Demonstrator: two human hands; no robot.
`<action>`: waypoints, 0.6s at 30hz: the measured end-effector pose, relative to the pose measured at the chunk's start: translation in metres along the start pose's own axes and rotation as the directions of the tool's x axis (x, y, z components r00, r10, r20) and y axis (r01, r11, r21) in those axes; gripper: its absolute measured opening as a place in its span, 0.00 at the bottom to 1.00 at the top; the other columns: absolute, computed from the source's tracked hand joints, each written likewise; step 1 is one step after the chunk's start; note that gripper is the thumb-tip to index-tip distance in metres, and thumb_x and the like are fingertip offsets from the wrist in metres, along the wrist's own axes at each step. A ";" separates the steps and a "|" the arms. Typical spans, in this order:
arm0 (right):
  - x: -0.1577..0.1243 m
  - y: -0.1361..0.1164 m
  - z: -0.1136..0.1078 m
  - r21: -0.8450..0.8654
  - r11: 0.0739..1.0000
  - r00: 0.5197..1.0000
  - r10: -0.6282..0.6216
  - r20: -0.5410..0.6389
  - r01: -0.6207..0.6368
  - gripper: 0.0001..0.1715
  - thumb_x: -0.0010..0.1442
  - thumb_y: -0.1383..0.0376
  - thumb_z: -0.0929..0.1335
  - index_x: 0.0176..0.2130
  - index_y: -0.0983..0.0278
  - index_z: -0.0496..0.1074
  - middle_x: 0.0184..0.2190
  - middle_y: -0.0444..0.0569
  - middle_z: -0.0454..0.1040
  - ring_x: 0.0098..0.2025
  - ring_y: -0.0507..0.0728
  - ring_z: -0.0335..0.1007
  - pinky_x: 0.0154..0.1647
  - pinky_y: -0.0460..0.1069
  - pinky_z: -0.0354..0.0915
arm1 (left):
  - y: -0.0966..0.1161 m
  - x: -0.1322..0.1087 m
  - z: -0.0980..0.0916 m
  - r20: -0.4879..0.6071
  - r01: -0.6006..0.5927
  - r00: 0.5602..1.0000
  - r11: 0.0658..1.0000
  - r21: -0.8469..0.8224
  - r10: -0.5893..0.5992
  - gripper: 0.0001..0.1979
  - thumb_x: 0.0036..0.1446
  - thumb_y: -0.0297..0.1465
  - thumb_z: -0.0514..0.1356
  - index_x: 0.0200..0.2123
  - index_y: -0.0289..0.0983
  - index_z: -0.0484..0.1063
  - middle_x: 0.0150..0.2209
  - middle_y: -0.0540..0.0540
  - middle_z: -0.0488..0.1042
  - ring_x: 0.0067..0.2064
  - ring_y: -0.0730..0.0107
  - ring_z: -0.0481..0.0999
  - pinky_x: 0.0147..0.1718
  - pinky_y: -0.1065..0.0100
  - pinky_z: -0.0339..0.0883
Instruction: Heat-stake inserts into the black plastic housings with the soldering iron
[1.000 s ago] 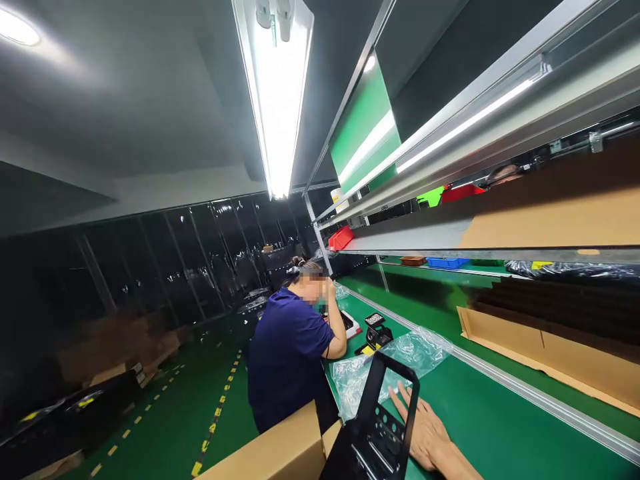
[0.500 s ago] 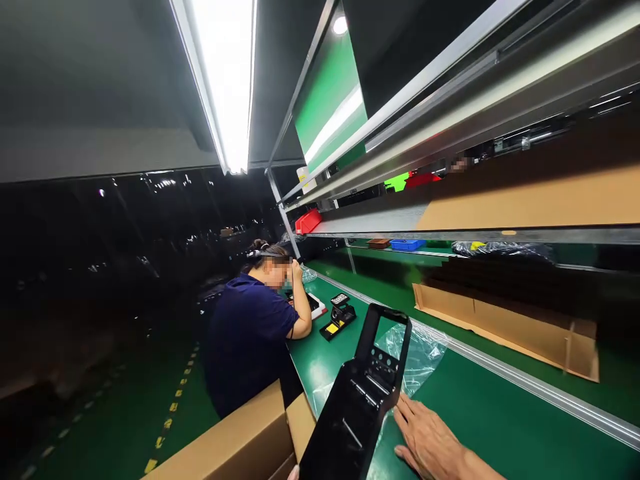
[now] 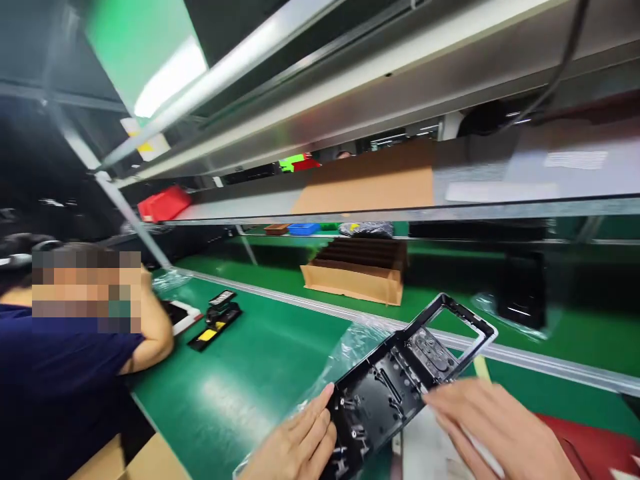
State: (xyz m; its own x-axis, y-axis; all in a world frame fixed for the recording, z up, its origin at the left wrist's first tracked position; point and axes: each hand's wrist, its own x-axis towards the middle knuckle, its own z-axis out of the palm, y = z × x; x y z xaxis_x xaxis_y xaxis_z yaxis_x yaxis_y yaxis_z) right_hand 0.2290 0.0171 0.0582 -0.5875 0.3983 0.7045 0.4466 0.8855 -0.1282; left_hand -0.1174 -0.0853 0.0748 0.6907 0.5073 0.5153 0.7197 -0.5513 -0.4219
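Observation:
A black plastic housing (image 3: 400, 380) with an open rectangular frame at its far end lies tilted over the green bench, inner side up. My left hand (image 3: 297, 443) grips its near left edge, fingers curled on the rim. My right hand (image 3: 493, 427) rests on its right side with fingers stretched along the edge. A clear plastic bag (image 3: 345, 347) lies under and behind the housing.
A co-worker in a dark blue shirt (image 3: 60, 380) sits at the left by a black fixture (image 3: 217, 317). A cardboard tray (image 3: 357, 273) of dark parts stands on the far belt. Red bin (image 3: 163, 203) on the shelf. Cardboard box (image 3: 140, 460) at lower left.
My view swung right and down. The housing went from upright to lying flat with its inside up, and both my hands came onto it.

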 end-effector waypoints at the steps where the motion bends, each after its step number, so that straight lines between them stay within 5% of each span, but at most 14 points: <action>1: 0.007 0.008 -0.020 -0.006 0.994 0.994 0.109 0.026 -0.109 0.17 0.78 0.61 0.67 0.59 0.54 0.82 0.55 0.53 0.85 0.54 0.64 0.85 0.56 0.56 0.81 | 0.000 0.014 0.003 0.021 -0.029 0.999 0.999 -0.038 0.030 0.19 0.78 0.19 0.47 0.48 0.28 0.79 0.48 0.36 0.87 0.64 0.47 0.84 0.60 0.60 0.85; 6: -0.008 0.051 -0.061 -0.033 0.931 0.911 0.362 0.196 -0.363 0.18 0.79 0.58 0.66 0.50 0.55 0.86 0.43 0.49 0.86 0.41 0.59 0.86 0.39 0.51 0.82 | -0.003 0.080 0.025 0.067 -0.219 0.970 0.962 -0.165 0.233 0.15 0.77 0.21 0.51 0.49 0.24 0.79 0.49 0.30 0.85 0.68 0.40 0.80 0.64 0.51 0.83; 10: -0.056 0.060 -0.065 -0.065 0.909 0.896 0.417 0.152 -0.412 0.20 0.80 0.55 0.65 0.49 0.55 0.86 0.43 0.47 0.87 0.41 0.58 0.87 0.41 0.51 0.82 | -0.001 0.119 0.052 0.055 -0.340 0.931 0.910 -0.237 0.362 0.12 0.76 0.19 0.54 0.45 0.23 0.78 0.43 0.33 0.84 0.65 0.40 0.83 0.64 0.50 0.83; 18: -0.113 0.064 -0.067 -0.043 0.872 0.869 0.489 0.072 -0.487 0.21 0.81 0.52 0.65 0.44 0.55 0.84 0.39 0.46 0.85 0.37 0.56 0.84 0.37 0.49 0.78 | 0.020 0.149 0.077 0.045 -0.446 0.871 0.824 -0.350 0.490 0.10 0.77 0.20 0.56 0.43 0.27 0.77 0.44 0.34 0.85 0.67 0.44 0.81 0.66 0.54 0.81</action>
State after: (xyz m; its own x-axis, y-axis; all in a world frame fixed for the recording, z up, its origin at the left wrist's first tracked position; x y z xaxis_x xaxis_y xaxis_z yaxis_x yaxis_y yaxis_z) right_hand 0.3690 0.0131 0.0170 -0.3408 0.7965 0.4995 0.7048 0.5681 -0.4250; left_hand 0.0053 0.0304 0.0857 0.9570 0.2012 0.2089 0.2607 -0.9122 -0.3160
